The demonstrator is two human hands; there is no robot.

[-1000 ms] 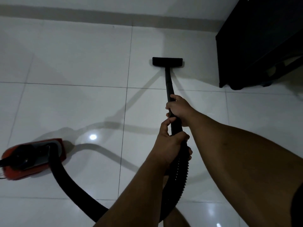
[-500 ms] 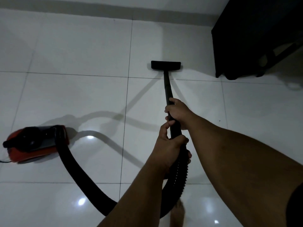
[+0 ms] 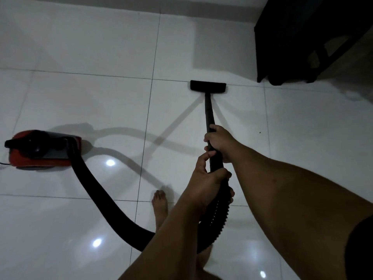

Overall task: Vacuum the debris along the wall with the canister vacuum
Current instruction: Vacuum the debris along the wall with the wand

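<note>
Vacuum wand (image 3: 208,112) in both hands' curled fingers (image 3: 210,136), nozzle (image 3: 207,86) short of wall (image 3: 181,5).

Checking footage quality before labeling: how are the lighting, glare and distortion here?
Head view: dim overall; bright glare spots on the glossy floor tiles; the wand throws several shadows at once; the dark cabinet shows almost no detail; wide-angle lens bends the tile lines.

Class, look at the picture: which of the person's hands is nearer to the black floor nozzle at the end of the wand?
The right hand. It grips the wand higher up, closer to the floor nozzle. The left hand grips lower, where the ribbed hose begins, farther from the nozzle.
</note>
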